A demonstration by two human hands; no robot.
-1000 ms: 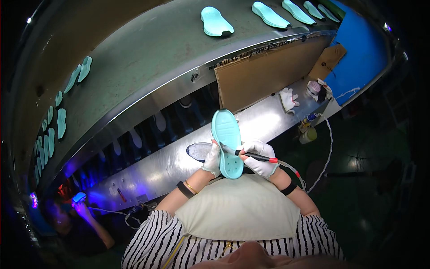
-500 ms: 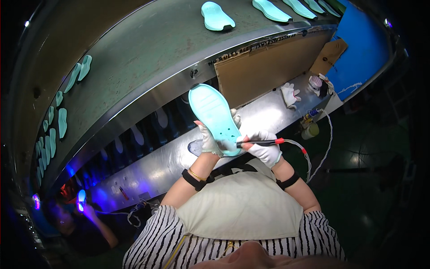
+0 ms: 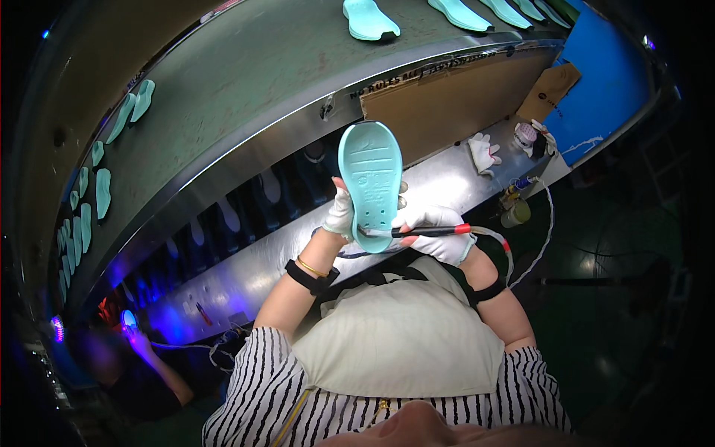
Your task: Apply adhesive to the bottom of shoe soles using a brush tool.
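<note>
Your left hand point(image 3: 341, 212), in a white glove, grips a mint-green shoe sole point(image 3: 371, 181) by its lower left edge, fingers wrapped behind it, holding it upright above the steel bench point(image 3: 246, 276) with its patterned face toward you. Your right hand point(image 3: 439, 232), also gloved, has its fingers closed around a thin black tool point(image 3: 417, 232) with a red band; the tool lies nearly level and its tip touches the lower end of the sole. A cable point(image 3: 532, 246) runs from the tool toward the right end of the bench. A spare white glove point(image 3: 484, 153) lies on the bench near its far right end, beside a brown board point(image 3: 439, 112) leaning against the back. Beyond the bench, a grey conveyor belt point(image 3: 246, 97) carries more green soles point(image 3: 369, 18) along its far edge. At the bench's left end another person's hand point(image 3: 138, 339) sits under violet light.
</note>
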